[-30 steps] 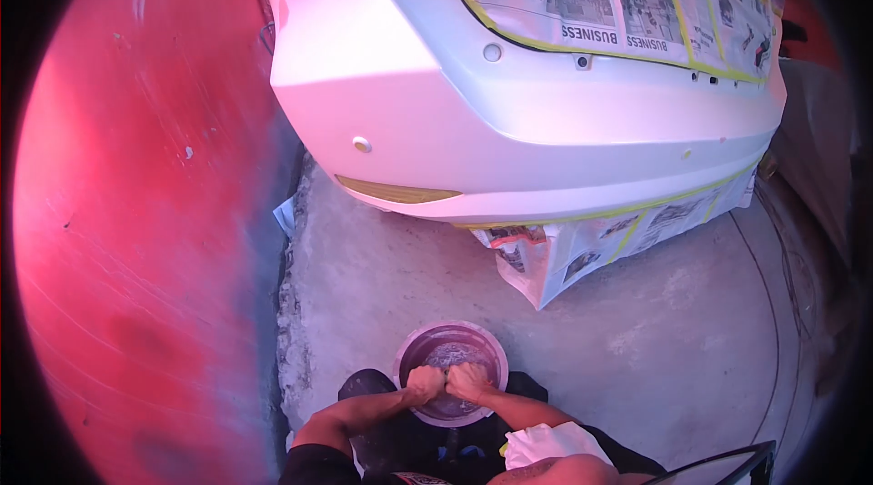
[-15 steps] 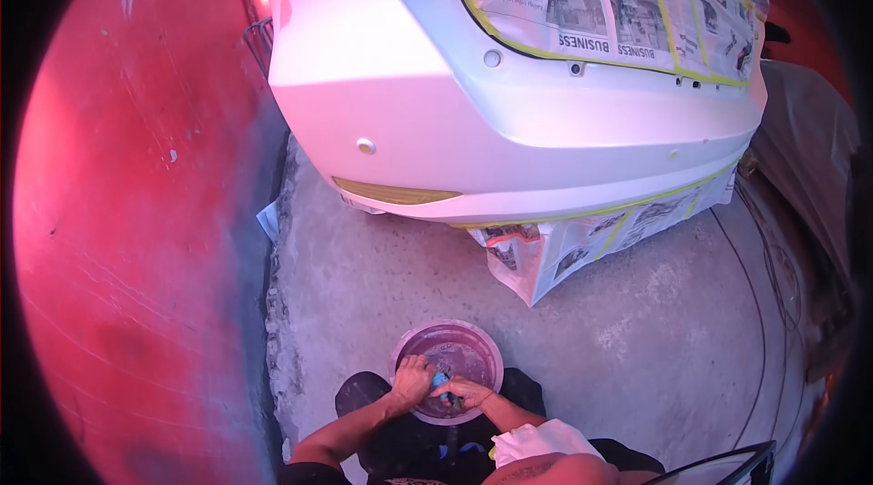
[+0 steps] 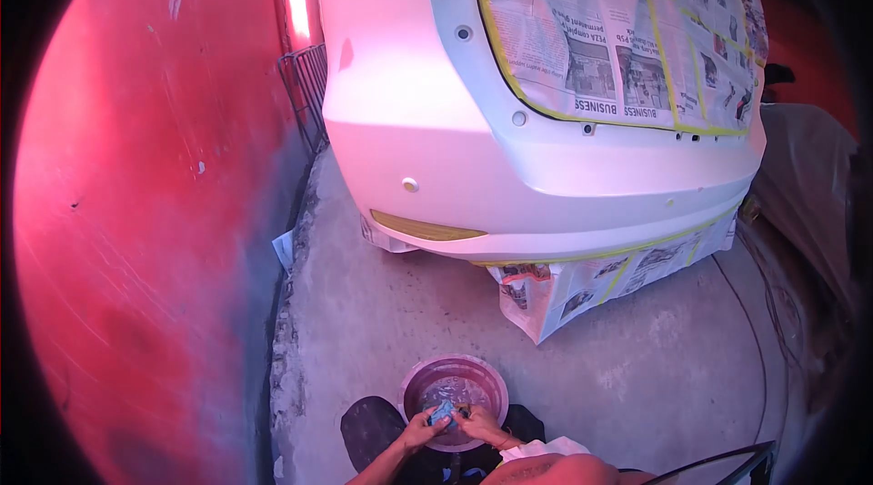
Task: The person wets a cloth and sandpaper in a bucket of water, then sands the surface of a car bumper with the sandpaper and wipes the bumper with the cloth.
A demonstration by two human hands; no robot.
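Observation:
A round pinkish basin (image 3: 406, 380) with water in it sits on the floor between my knees. Over it, my left hand (image 3: 420, 431) has its fingers closed on a crumpled light-blue cloth (image 3: 442, 411). My right hand (image 3: 481, 424) is closed at the right side of the same cloth. A small dark patch shows by the right fingertips; I cannot make out what it is.
A white car rear bumper (image 3: 564, 180) stands ahead, masked with newspaper (image 3: 596, 58) and yellow tape. Newspaper hangs below it (image 3: 536, 303). A red wall (image 3: 136, 212) rises on the left. Cables (image 3: 759, 303) lie on the concrete floor at right.
My view has tipped up, so the car and basin sit lower in it. My left hand has moved from the basin's upper left to its near side, closer to my right hand.

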